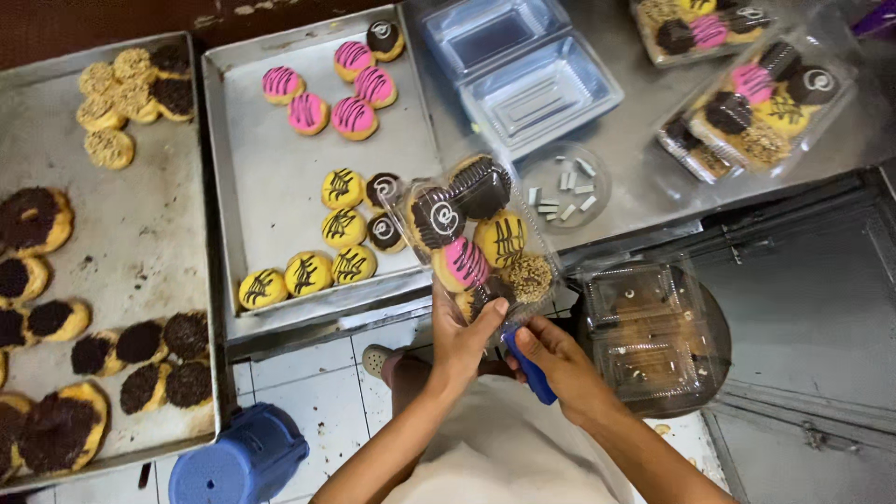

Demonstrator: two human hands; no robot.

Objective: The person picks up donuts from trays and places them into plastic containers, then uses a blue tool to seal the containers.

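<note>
From the head camera, looking down: the left hand (459,338) grips the near edge of a clear plastic clamshell box of assorted iced doughnuts (476,238), fingers curled up around its rim, holding it tilted up above the front edge of the metal counter (653,187). Inside the box sit dark chocolate, yellow striped, pink striped and crumb-topped doughnuts. The right hand (560,364) is closed around a blue stapler (530,369), its nose right at the box's near corner, just beside the left hand's fingers.

Behind the box, the middle steel baking tray (271,177) carries yellow doughnuts with dark stripes (322,252) in front and pink doughnuts with dark stripes (341,98) at the back. To the left, a second steel tray (140,233) holds chocolate-sprinkled doughnuts (140,359) and crumb-coated ones (121,93). Empty clear plastic boxes (523,65) lie open on the counter behind, with a small round clear lid of white staple strips (563,187) beside them. Filled closed boxes (756,103) rest at the far right. Lower right, more empty clamshell boxes (644,327) stack on a round dark stool. A blue plastic container (243,462) stands on the tiled floor (308,383).
</note>
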